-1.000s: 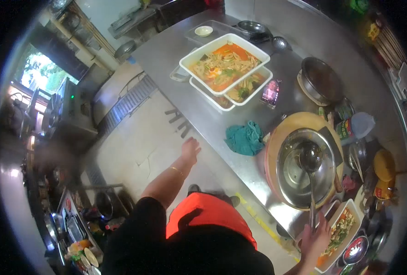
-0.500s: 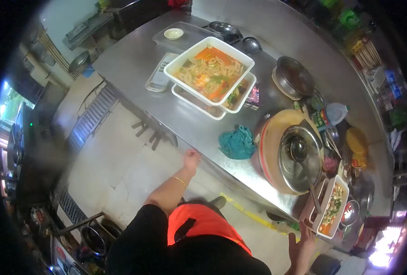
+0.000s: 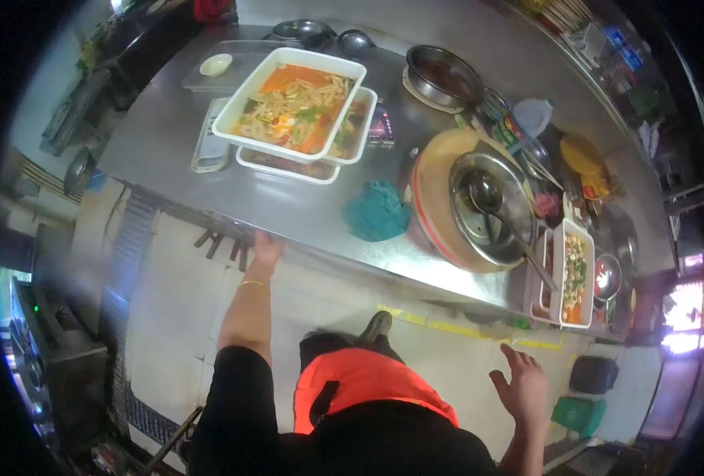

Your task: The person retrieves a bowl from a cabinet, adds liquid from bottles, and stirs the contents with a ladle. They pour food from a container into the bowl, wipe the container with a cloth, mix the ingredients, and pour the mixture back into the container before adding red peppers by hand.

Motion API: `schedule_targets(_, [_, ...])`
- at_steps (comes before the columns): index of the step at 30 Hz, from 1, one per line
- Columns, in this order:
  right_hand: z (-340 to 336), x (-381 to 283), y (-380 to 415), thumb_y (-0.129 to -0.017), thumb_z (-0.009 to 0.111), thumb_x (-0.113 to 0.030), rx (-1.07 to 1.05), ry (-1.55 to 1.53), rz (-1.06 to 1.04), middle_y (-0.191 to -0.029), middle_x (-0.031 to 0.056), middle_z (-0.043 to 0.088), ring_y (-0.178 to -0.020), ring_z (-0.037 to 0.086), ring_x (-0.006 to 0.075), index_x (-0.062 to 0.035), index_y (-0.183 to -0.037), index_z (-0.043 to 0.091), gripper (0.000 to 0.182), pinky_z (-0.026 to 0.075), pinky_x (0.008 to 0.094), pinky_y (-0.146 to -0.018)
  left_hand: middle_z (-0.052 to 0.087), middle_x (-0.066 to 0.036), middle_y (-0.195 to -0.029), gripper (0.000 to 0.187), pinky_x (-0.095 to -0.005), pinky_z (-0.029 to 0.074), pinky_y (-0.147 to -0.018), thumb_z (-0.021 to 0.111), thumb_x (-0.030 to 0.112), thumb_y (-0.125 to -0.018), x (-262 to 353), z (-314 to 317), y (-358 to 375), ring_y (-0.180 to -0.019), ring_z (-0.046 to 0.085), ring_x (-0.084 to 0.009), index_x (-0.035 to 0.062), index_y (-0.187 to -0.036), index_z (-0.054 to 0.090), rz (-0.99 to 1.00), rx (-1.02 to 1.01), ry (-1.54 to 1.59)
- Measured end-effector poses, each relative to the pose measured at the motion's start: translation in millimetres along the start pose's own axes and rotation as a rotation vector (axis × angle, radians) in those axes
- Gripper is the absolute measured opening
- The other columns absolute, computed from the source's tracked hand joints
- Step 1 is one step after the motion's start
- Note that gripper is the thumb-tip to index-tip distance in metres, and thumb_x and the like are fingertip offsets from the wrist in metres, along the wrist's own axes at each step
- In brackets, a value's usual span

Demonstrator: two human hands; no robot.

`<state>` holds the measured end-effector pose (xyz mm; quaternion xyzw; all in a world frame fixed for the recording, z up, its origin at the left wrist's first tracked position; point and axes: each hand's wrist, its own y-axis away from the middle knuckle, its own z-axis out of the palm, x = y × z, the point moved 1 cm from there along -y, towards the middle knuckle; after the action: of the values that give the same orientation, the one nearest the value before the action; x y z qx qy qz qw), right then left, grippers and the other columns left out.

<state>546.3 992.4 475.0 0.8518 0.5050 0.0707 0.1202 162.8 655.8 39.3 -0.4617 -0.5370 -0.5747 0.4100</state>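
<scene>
My left hand (image 3: 268, 247) is at the front edge of the steel table (image 3: 288, 210), with its fingers hard to make out. My right hand (image 3: 524, 386) is held over the floor with fingers apart and nothing in it. Nearest to it on the table is a white tray (image 3: 576, 274) of diced food. Beyond my left hand, a large white tray (image 3: 292, 107) of sliced food in orange sauce rests on other trays. A teal cloth (image 3: 377, 212) lies beside a round board (image 3: 435, 186), on which a metal bowl (image 3: 487, 238) holds a ladle (image 3: 522, 247).
A dark pot (image 3: 445, 75), a plastic jug (image 3: 532, 117) and a small white bowl (image 3: 216, 65) stand farther back. A white grater-like tool (image 3: 211, 135) lies left of the trays. Green and black bins (image 3: 579, 414) are on the floor at right.
The view has shifted, and table items appear farther left and higher. My right hand has moved away from the diced-food tray. My left hand is now at the table edge farther left.
</scene>
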Motion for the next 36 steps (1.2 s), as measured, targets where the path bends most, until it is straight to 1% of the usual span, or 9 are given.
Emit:
schedule_targets(7, [11.4, -28.7, -10.9, -0.078, 0.070, -0.027, -0.037, 0.023, -0.141, -0.109, 0.0133, 0.065, -0.100, 0.061, 0.0321, -0.0077, -0.123, 0.057, 0.050, 0.046, 0.0423, -0.090, 0.044, -0.014, -0.125, 0.081, -0.0387, 0.046, -0.092, 0.081, 0.014, -0.070, -3.3, -31.3, 111.7, -0.116, 0.047, -0.0257, 0.0036, -0.132, 0.030, 0.023, -0.021, -0.030])
schedule_targets(9, [23.6, -41.4, -20.0, -0.080, 0.069, -0.029, -0.084, 0.015, -0.219, -0.109, 0.0132, 0.065, -0.101, 0.061, 0.0312, -0.0086, -0.123, 0.057, 0.049, 0.046, 0.0421, -0.091, 0.044, -0.011, -0.122, 0.072, -0.0347, 0.045, -0.090, 0.078, 0.020, -0.076, -28.2, -51.1, 161.7, -0.110, 0.049, -0.0220, 0.0049, -0.128, 0.031, -0.113, 0.090, -0.229])
schedule_targets(11, [38.8, -58.1, -33.3, -0.080, 0.068, -0.029, -0.121, 0.020, -0.325, -0.109, 0.0130, 0.064, -0.100, 0.061, 0.0310, -0.0090, -0.123, 0.057, 0.048, 0.046, 0.0425, -0.090, 0.047, -0.006, -0.112, 0.050, -0.0318, 0.044, -0.088, 0.068, 0.022, -0.087, 1.8, -57.8, 220.0, -0.103, 0.049, -0.0171, 0.0051, -0.123, 0.037, -0.217, 0.011, 0.081])
schedule_targets(14, [66.4, -98.7, -62.4, -0.081, 0.067, -0.029, -0.225, 0.039, -0.493, -0.108, 0.0125, 0.065, -0.099, 0.061, 0.0311, -0.0091, -0.122, 0.057, 0.048, 0.047, 0.0434, -0.088, 0.050, -0.002, -0.101, 0.031, -0.0295, 0.044, -0.084, 0.058, 0.021, -0.095, -25.3, -74.1, 277.2, -0.095, 0.048, -0.0126, 0.0058, -0.118, 0.043, -0.373, 0.116, 0.017])
schedule_targets(21, [238.9, -186.3, -164.8, -0.080, 0.067, -0.030, -0.352, -0.071, -0.925, -0.124, 0.0181, 0.055, -0.113, 0.053, 0.0358, -0.0106, -0.131, 0.049, 0.058, 0.047, 0.0449, -0.091, 0.054, -0.005, -0.107, 0.027, -0.0282, 0.043, -0.089, 0.050, 0.016, -0.097, -33.2, -44.4, 377.0, -0.101, 0.051, -0.0148, 0.0017, -0.119, 0.048, -0.277, 0.376, 0.521])
schedule_targets(26, [424.9, -190.7, -287.2, -0.079, 0.070, -0.027, -0.509, 0.067, -0.487, -0.141, 0.0239, 0.038, -0.127, 0.041, 0.0389, -0.0035, -0.141, 0.034, 0.076, 0.033, 0.0428, -0.108, 0.048, -0.015, -0.122, 0.045, -0.0377, 0.033, -0.104, 0.052, 0.022, -0.094, -66.6, -17.3, 441.2, -0.120, 0.042, -0.0232, -0.0032, -0.130, 0.043, -0.325, 0.680, 0.228])
schedule_targets(30, [542.1, -152.6, -401.9, -0.081, 0.069, -0.026, -0.131, -0.094, -0.352, -0.130, 0.0237, 0.049, -0.119, 0.048, 0.0389, -0.0026, -0.135, 0.041, 0.065, 0.040, 0.0441, -0.100, 0.047, -0.017, -0.130, 0.064, -0.0418, 0.035, -0.104, 0.054, 0.047, -0.091, -88.1, 10.5, 455.8, -0.123, 0.044, -0.0268, -0.0041, -0.127, 0.047, -0.019, 0.896, 0.321])
schedule_targets(34, [543.6, -192.3, -458.0, -0.088, 0.060, -0.025, 0.351, 0.000, -0.692, -0.114, 0.0220, 0.060, -0.107, 0.056, 0.0400, -0.0011, -0.125, 0.052, 0.044, 0.043, 0.0446, -0.092, 0.048, -0.017, -0.130, 0.070, -0.0424, 0.037, -0.102, 0.054, 0.054, -0.089, -125.6, 28.9, 501.9, -0.121, 0.046, -0.0277, -0.0039, -0.127, 0.047, -0.184, 0.983, 0.261])
schedule_targets(36, [546.1, -209.1, -467.8, -0.090, 0.054, -0.021, 0.291, 0.048, -0.609, -0.109, 0.0190, 0.062, -0.101, 0.058, 0.0393, -0.0027, -0.117, 0.056, 0.032, 0.046, 0.0458, -0.086, 0.048, -0.017, -0.130, 0.071, -0.0424, 0.037, -0.102, 0.054, 0.054, -0.088, -126.5, 29.3, 509.3, -0.121, 0.046, -0.0277, -0.0039, -0.127, 0.046, -0.226, 1.005, 0.283])
